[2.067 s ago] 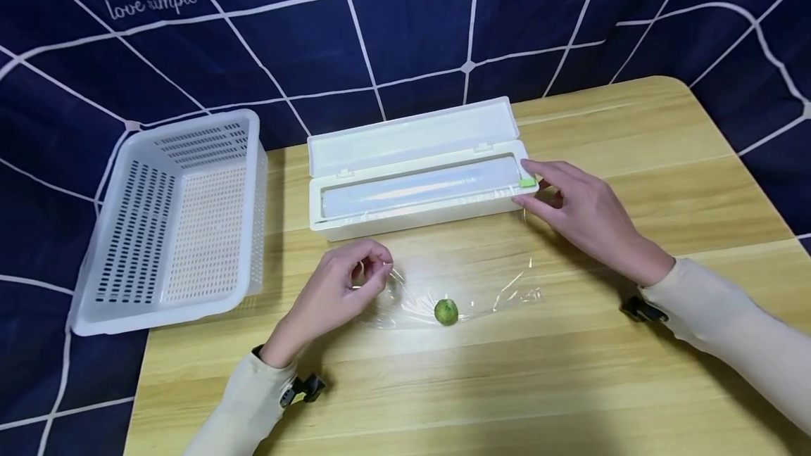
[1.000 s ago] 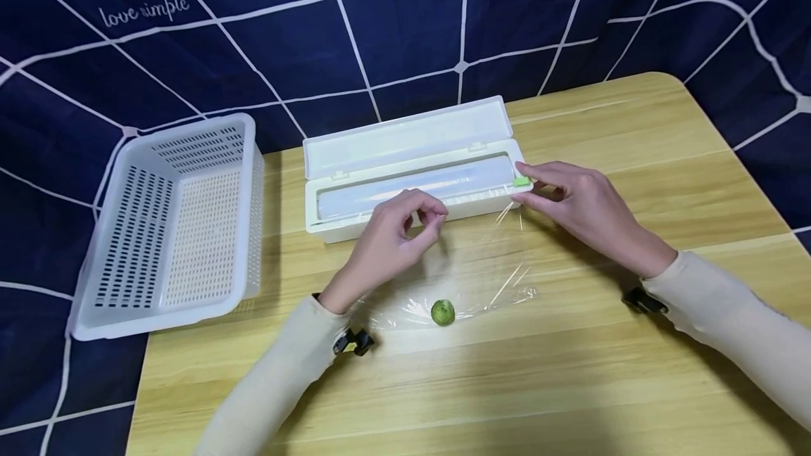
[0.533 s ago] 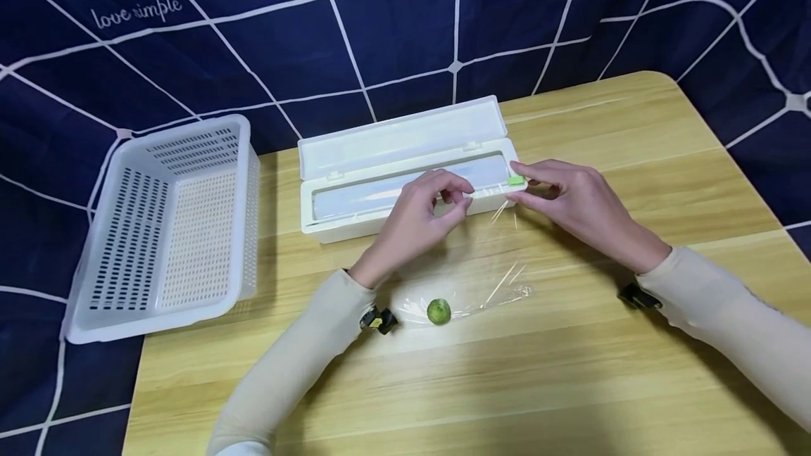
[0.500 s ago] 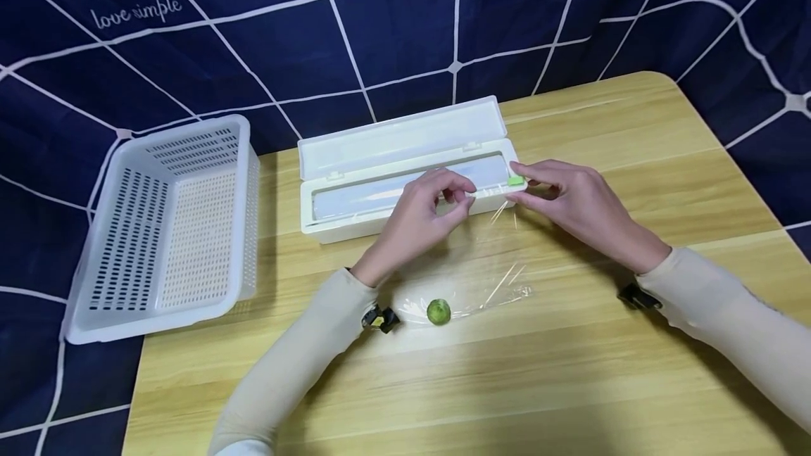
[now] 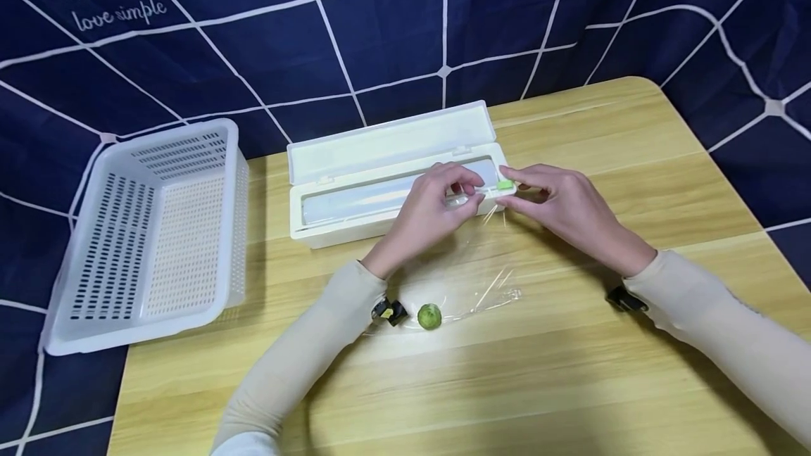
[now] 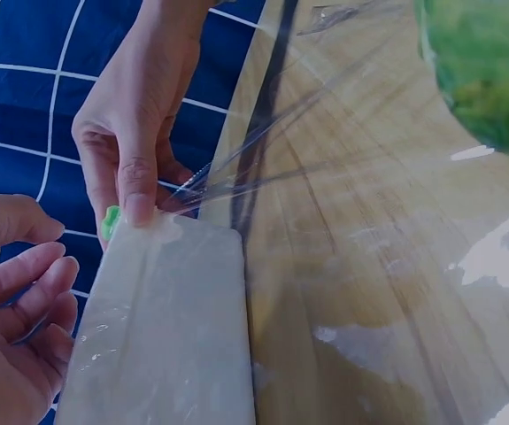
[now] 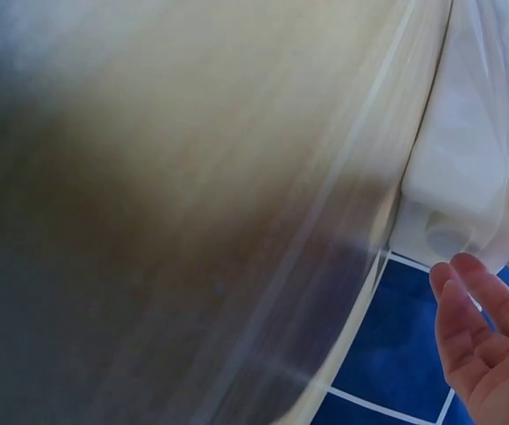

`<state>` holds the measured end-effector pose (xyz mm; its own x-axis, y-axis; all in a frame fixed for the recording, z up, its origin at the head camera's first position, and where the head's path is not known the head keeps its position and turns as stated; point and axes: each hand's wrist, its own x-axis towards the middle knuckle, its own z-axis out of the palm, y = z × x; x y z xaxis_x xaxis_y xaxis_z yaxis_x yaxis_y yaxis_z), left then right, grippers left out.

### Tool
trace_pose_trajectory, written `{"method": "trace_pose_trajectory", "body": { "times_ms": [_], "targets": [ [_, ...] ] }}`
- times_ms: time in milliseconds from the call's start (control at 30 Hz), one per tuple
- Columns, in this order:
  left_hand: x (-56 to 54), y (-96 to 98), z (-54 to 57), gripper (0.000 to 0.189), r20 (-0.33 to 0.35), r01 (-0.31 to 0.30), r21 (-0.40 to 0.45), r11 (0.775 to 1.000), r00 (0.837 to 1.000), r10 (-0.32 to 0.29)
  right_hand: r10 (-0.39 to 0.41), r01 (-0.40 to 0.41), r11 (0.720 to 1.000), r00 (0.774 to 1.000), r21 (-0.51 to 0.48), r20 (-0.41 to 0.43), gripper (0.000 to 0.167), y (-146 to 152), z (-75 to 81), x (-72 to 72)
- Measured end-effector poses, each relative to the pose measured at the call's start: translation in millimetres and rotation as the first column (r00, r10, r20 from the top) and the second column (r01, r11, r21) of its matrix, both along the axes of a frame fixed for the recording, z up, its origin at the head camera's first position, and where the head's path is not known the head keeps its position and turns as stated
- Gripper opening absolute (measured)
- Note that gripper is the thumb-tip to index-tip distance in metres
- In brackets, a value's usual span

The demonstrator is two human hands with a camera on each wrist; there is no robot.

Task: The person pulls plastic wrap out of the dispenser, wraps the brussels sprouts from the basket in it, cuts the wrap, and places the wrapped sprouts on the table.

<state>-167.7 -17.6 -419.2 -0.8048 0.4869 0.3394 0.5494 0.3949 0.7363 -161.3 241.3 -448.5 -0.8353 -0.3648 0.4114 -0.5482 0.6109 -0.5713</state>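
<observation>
A long white cling film box point(image 5: 336, 234) lies with its lid up, the film roll point(image 5: 355, 204) inside. Clear film point(image 5: 481, 252) stretches from its front edge over the table. On the film's near part sits a small round green fruit point(image 5: 429, 316), lime-like; I cannot tell whether film covers it. My right hand point(image 5: 564, 206) grips the box's right end between thumb and finger, at the green slide cutter point(image 5: 505, 185). My left hand point(image 5: 437, 206) hovers over the front rim beside it, fingers loosely curled. In the left wrist view its fingertips point(image 6: 55, 274) show nothing held.
A white perforated basket point(image 5: 234, 245) stands at the table's left edge. The wooden table point(image 5: 570, 371) has a rounded far-right corner. A dark blue cloth point(image 5: 393, 20) with white lines hangs behind and at both sides.
My left hand has moved right and away from me, from beside the film's left edge to the box's front rim. The right hand keeps its grip at the box's end. The view has shifted slightly.
</observation>
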Motion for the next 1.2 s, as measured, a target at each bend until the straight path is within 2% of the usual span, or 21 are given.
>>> {"method": "trace_pose_trajectory", "body": {
  "times_ms": [300, 433, 733, 967, 1200],
  "targets": [
    [-5.0, 10.9, -0.9, 0.021, -0.061, -0.078, -0.103, 0.992, 0.996, 0.072, -0.013, 0.014, 0.999, 0.999, 0.035, -0.034, 0.052, -0.4, -1.2, 1.5],
    [-5.9, 15.0, -1.4, 0.023, -0.066, -0.094, -0.127, 0.987, 0.994, 0.086, -0.008, 0.009, 1.0, 0.999, 0.029, -0.031, 0.051, -0.5, -0.9, 1.6],
    [-9.5, 22.8, -3.5, 0.025, -0.081, -0.085, -0.171, 0.982, 0.994, 0.072, -0.002, 0.002, 1.0, 1.0, 0.005, -0.015, 0.05, -0.3, -2.1, 0.3],
    [-10.9, 23.9, -6.2, 0.026, -0.116, -0.11, -0.197, 0.974, 0.989, 0.088, 0.016, -0.016, 1.0, 1.0, -0.012, -0.011, 0.05, -4.4, -4.3, -1.3],
    [-13.1, 31.1, -8.6, 0.023, -0.141, -0.106, -0.206, 0.973, 0.987, 0.078, 0.01, -0.008, 0.999, 0.999, -0.047, 0.043, 0.048, -0.7, -3.5, 0.7]
  ]
}}
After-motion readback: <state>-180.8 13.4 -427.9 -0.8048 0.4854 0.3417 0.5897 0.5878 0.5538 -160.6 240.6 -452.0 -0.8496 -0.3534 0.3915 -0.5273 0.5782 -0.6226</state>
